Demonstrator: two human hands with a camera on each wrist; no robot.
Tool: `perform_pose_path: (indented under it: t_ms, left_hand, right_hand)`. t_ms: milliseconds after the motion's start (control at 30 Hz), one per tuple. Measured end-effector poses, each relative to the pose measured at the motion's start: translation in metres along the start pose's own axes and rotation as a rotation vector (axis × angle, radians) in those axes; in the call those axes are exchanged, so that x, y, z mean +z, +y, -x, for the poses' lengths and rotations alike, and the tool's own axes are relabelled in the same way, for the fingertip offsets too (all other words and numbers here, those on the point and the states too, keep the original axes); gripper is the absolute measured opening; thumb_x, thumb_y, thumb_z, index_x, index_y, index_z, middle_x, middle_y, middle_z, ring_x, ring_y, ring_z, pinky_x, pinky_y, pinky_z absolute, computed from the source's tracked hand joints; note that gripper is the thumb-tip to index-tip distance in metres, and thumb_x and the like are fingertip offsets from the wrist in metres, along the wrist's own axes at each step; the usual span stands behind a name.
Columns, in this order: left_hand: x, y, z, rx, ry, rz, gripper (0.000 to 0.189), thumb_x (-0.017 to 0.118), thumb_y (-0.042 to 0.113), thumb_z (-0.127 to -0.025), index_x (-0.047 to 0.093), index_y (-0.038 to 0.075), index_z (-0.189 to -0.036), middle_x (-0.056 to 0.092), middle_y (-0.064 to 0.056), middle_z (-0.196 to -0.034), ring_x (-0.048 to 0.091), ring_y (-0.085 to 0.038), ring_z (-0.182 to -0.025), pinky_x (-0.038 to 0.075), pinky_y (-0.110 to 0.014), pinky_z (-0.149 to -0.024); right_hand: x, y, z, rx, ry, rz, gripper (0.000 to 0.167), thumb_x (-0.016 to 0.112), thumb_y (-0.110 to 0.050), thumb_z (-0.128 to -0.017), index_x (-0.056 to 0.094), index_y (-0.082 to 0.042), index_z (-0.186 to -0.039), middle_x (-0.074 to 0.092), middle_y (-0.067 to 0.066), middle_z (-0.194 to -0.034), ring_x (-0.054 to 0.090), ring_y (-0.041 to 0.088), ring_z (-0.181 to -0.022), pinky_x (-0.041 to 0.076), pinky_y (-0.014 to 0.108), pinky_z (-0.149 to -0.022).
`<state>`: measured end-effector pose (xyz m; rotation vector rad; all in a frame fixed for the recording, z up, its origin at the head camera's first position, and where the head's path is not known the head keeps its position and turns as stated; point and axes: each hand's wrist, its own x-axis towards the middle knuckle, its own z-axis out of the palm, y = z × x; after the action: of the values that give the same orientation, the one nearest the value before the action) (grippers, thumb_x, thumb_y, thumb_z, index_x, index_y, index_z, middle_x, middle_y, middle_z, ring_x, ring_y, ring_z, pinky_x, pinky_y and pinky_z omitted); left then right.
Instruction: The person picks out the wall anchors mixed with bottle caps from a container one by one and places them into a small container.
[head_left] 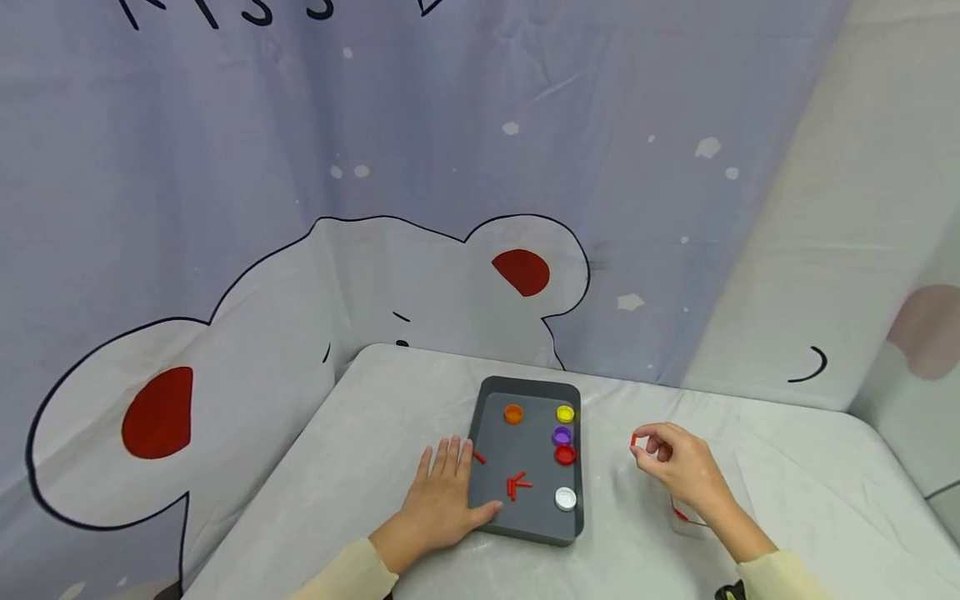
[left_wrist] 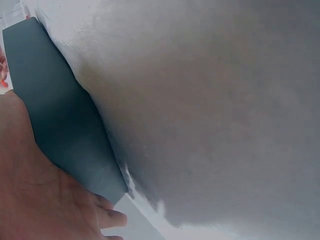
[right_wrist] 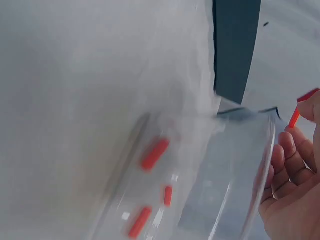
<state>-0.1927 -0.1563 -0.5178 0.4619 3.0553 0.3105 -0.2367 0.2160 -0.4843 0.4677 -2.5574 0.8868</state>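
Observation:
In the head view my left hand (head_left: pixel 441 502) lies with straight fingers along the left rim of a grey tray (head_left: pixel 536 521), its thumb over the near edge. In the left wrist view this hand (left_wrist: pixel 47 185) touches the tray's outer wall (left_wrist: pixel 55 90). My right hand (head_left: pixel 686 467), to the right of the tray, pinches a small red stick (head_left: pixel 633 440) between thumb and index finger. The right wrist view shows that stick (right_wrist: pixel 295 117) upright beyond a clear plastic box (right_wrist: pixel 235 170). Several red sticks (right_wrist: pixel 156 154) lie in the box. More red sticks (head_left: pixel 517 483) lie in the tray.
Round caps sit in the tray: orange (head_left: pixel 513 414) at the far left, yellow (head_left: pixel 565 414), purple (head_left: pixel 562 436) and red (head_left: pixel 565 455) along the right side, white (head_left: pixel 566 499) nearer. A white cloth (head_left: pixel 615 550) covers the table. A printed curtain (head_left: pixel 420 283) hangs behind.

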Motion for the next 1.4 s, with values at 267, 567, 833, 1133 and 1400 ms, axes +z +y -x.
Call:
perform_pose_path:
  t_ms: [267,567,833,1133,1400]
  left_hand:
    - [0.002,0.000,-0.001,-0.002,0.012,-0.004,0.104,0.045,0.076,-0.092,0.026,-0.002,-0.158,0.022,-0.025,-0.164,0.019,-0.042,-0.153,0.010,-0.061,-0.121]
    - [0.003,-0.002,-0.001,-0.006,0.015,-0.010,0.104,0.044,0.076,-0.092,0.025,-0.001,-0.159,0.022,-0.025,-0.164,0.018,-0.042,-0.153,0.009,-0.061,-0.121]
    - [0.003,-0.002,0.000,-0.003,0.010,-0.013,0.105,0.043,0.077,-0.092,0.024,-0.001,-0.159,0.021,-0.025,-0.164,0.018,-0.042,-0.153,0.010,-0.062,-0.121]
    - [0.003,-0.001,-0.001,-0.012,-0.002,-0.013,0.105,0.043,0.077,-0.092,0.024,-0.001,-0.159,0.021,-0.024,-0.165,0.017,-0.041,-0.153,0.009,-0.061,-0.121]
    - [0.000,0.001,0.001,-0.016,0.001,-0.005,0.104,0.046,0.076,-0.092,0.024,-0.002,-0.159,0.021,-0.024,-0.165,0.018,-0.041,-0.153,0.009,-0.061,-0.121]
  right_hand:
    - [-0.033,0.020,0.013,0.054,-0.036,-0.007,0.016,0.078,-0.015,-0.087,0.076,-0.014,-0.103,0.060,-0.014,-0.077,0.052,0.000,-0.066,0.045,0.022,-0.059]
    - [-0.056,0.036,0.016,0.125,-0.057,-0.001,0.016,0.078,-0.020,-0.089,0.076,-0.014,-0.105,0.061,-0.011,-0.078,0.055,-0.002,-0.068,0.045,0.020,-0.061]
    - [-0.067,0.041,0.019,0.206,-0.115,0.044,0.018,0.066,-0.024,-0.097,0.076,-0.015,-0.109,0.070,-0.006,-0.087,0.056,-0.004,-0.072,0.046,0.024,-0.062]
    - [-0.070,0.047,0.020,0.235,-0.127,0.075,0.024,0.066,-0.030,-0.098,0.077,-0.011,-0.108,0.073,-0.002,-0.089,0.055,-0.006,-0.074,0.047,0.025,-0.064]
    - [-0.066,0.044,0.016,0.247,-0.158,0.052,0.028,0.064,-0.033,-0.100,0.076,-0.011,-0.112,0.074,-0.002,-0.090,0.057,-0.003,-0.074,0.046,0.025,-0.064]
